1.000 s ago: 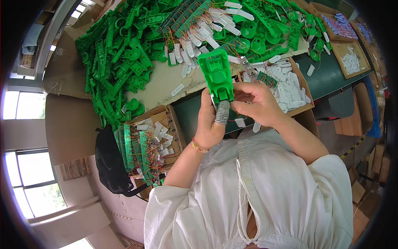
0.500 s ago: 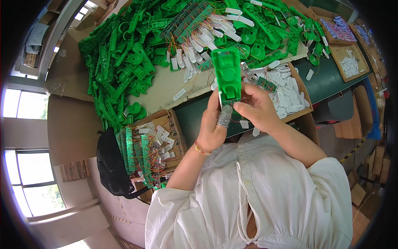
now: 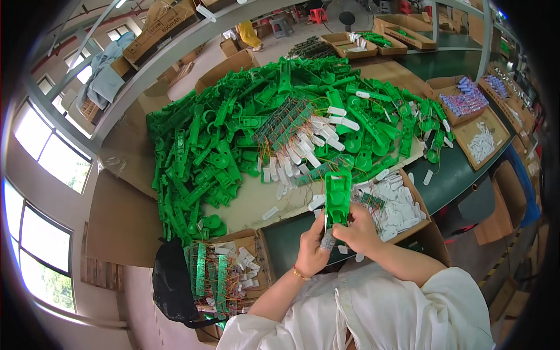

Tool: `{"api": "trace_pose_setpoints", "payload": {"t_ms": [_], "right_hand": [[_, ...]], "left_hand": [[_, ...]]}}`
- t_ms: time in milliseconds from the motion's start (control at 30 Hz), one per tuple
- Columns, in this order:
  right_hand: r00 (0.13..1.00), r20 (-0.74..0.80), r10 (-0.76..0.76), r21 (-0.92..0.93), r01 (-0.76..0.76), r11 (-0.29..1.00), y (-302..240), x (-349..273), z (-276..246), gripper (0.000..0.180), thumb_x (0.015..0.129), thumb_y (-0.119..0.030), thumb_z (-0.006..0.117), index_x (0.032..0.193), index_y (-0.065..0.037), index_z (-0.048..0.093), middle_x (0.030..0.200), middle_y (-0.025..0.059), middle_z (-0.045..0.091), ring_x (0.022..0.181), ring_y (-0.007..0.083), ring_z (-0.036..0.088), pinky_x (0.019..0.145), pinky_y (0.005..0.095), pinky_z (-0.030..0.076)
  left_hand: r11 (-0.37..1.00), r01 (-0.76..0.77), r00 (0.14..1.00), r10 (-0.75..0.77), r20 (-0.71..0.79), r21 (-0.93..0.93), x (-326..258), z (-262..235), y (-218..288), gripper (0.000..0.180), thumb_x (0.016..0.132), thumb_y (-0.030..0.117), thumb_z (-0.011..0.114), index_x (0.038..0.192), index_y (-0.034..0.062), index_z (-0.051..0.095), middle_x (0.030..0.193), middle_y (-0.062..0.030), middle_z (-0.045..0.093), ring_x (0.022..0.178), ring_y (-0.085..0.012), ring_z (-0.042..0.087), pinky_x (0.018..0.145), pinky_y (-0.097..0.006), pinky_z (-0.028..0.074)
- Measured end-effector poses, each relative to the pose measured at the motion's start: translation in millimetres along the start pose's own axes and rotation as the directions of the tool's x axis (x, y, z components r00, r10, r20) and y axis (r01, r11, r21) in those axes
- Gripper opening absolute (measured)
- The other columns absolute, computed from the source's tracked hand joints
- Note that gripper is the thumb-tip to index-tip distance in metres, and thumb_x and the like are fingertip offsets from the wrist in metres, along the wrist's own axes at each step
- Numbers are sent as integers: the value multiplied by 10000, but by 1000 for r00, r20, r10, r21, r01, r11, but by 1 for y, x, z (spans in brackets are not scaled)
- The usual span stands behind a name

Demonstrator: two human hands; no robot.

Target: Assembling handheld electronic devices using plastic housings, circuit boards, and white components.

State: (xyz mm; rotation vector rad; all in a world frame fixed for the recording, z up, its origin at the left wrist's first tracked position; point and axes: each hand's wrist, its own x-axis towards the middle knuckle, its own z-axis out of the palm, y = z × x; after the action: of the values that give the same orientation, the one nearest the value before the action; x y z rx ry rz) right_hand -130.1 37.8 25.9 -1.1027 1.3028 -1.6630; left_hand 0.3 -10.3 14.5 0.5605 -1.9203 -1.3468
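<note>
While both hands met above the table edge, the left hand (image 3: 312,251) and right hand (image 3: 356,230) were closed around the lower end of a green plastic housing (image 3: 338,195), held upright. It stood just before the heap of green plastic parts (image 3: 233,146), beside a cardboard box of white pieces (image 3: 402,204).

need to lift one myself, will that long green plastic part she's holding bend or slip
The long green moulded plastic part probably stays stiff: it stands straight above the left hand and right hand gripping only its lower end. It looks thin and hollowed, so likely light. Its glossy surface may be somewhat slippery.
</note>
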Motion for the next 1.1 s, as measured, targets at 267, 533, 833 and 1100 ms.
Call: {"api": "trace_pose_setpoints", "payload": {"t_ms": [267,533,833,1100], "right_hand": [[940,319,120,213,-195,957,2,13,-20,237,836,-138,614,1031,-11,572,850,4,552,728,70,530,629,229,454],[942,332,50,107,-90,990,8,0,-21,239,856,-164,588,1027,2,561,865,15,546,723,59,508,613,211,437],[931,308,197,319,-296,900,14,12,-14,201,874,-101,522,1053,-11,528,922,5,559,831,70,506,731,220,413],[902,295,314,448,-421,789,20,10,-15,292,898,-128,466,1170,-30,508,1030,33,579,926,97,548,823,240,432]], "left_hand": [[600,298,943,-305,133,-742,19,-9,10,457,904,367,408,1210,28,430,1132,-126,541,987,-206,546,796,-316,465],[550,268,956,-254,147,-791,2,0,5,455,891,369,466,1228,70,403,1141,-99,531,996,-197,540,771,-337,476],[635,337,926,-358,122,-695,14,-18,-1,448,926,220,434,1314,8,363,1126,-59,529,964,-125,513,813,-268,420],[991,98,990,-106,-91,-91,11,-2,3,679,679,113,747,1260,-15,421,1163,-108,540,993,-162,544,829,-276,431]]}}
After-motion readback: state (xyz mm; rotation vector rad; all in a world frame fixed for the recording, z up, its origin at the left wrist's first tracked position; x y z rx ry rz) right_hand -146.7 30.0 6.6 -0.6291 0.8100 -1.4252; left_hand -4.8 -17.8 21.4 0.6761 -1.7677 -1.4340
